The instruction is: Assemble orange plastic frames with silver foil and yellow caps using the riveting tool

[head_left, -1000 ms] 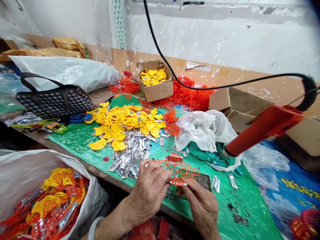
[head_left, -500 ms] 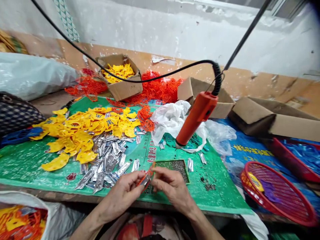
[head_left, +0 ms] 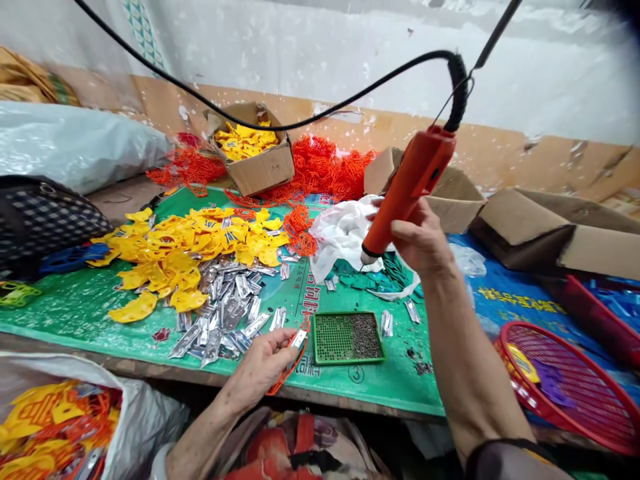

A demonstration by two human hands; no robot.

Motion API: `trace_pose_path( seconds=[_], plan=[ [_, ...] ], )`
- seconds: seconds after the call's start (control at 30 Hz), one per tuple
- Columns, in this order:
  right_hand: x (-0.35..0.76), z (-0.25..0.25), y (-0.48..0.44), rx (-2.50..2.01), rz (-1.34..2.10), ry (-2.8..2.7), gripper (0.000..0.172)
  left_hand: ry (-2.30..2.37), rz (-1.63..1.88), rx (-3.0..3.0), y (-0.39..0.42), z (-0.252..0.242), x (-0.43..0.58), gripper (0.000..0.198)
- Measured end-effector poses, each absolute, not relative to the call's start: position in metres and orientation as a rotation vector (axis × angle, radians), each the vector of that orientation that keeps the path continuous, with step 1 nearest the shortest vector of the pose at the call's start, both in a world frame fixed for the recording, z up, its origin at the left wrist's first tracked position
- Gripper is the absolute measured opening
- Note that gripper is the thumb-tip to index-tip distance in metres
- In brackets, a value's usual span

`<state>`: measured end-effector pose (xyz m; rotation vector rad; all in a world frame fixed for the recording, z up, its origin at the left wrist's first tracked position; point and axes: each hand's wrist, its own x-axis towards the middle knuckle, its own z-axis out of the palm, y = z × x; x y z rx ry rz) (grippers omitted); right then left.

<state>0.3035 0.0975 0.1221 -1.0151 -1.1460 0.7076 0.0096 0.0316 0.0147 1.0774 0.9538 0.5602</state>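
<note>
My left hand [head_left: 265, 367] is closed on an orange plastic frame [head_left: 301, 360] with a silvery metal plate [head_left: 299, 338] lying against it, just above the table's front edge. My right hand [head_left: 424, 239] is wrapped round the lower body of a red electric screwdriver [head_left: 413, 180], which hangs tilted with its tip down to the left. Some of its fingers are hidden behind the tool. Right beside my left hand lies a green tray [head_left: 327, 360]; small dark screws [head_left: 367, 335] are heaped in its right part, and others sit in its holes.
Loose metal plates [head_left: 227, 307] and yellow plastic parts [head_left: 175, 243] are piled at left. Behind stand a carton of yellow parts [head_left: 265, 170] and tangled orange parts [head_left: 325, 167]. A red basket [head_left: 575, 433] is at right, an open white sack [head_left: 145, 413] lower left. A black cable [head_left: 200, 107] hangs across.
My right hand has left the orange frame and gone up and right onto the screwdriver. My left hand has kept the frame and moved slightly left. The view has shifted a little.
</note>
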Motion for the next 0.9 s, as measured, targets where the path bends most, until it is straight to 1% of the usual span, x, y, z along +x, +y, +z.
trace_pose_path(
  seconds=[0.1,0.17,0.2,0.3,0.37,0.53,0.67,0.9],
  plan=[
    [0.278,0.121,0.102,-1.075,0.808,-1.062,0.043,0.994,0.6,1.048,0.03,0.01,0.012,0.031],
    [0.267,0.117,0.09,-1.099,0.889,-1.06,0.037,1.019,0.602,1.039,0.03,0.006,0.013,0.033],
    [0.262,0.114,0.082,-1.096,0.943,-1.075,0.036,1.024,0.597,1.039,0.03,0.004,0.013,0.034],
    [0.25,0.103,0.056,-1.056,1.048,-1.089,0.043,1.019,0.586,1.037,0.03,0.002,0.014,0.033],
    [0.243,0.093,0.043,-1.063,1.03,-1.075,0.041,1.01,0.59,1.023,0.029,0.002,0.016,0.032],
    [0.228,0.067,0.031,-1.154,0.92,-1.061,0.026,0.982,0.594,1.05,0.026,-0.003,0.019,0.036],
    [0.222,0.058,0.032,-1.208,0.833,-0.986,0.015,0.982,0.63,1.036,0.025,-0.003,0.018,0.037],
    [0.217,0.052,0.035,-1.202,0.756,-0.857,0.019,1.011,0.666,0.875,0.021,0.008,0.02,0.03]
  ],
)
